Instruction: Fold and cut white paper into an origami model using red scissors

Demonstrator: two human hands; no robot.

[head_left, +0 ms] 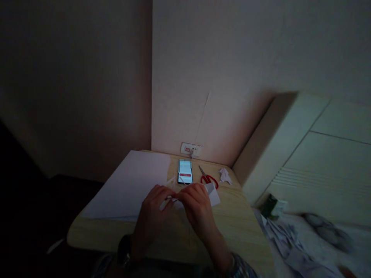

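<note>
L hand (152, 202) + R hand (197, 202) both pinching small paper (170, 198) over mid surface (234, 222). Prob. part-folded, not finished; folded piece (225, 176) nr far R corner looks done. Remaining folds unclear.

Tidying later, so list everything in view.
Table: 1, pale wood, foreground
Socket: 1, white, on wall
Large paper: count unclear, white, table left
Phone: 1, black, behind hands
Scissors: 1, red handles, beside phone
Folded paper: 1, white, beside scissors
Small papers: count unclear, white, around hands
Headboard: 1, pale, right
Blurred object: 1, green, near headboard
Cloth: count unclear, pale, lower right
Wristband: 1, dark, left wrist
Left hand: 1, bare, centre
Right hand: 1, bare, centre
</note>
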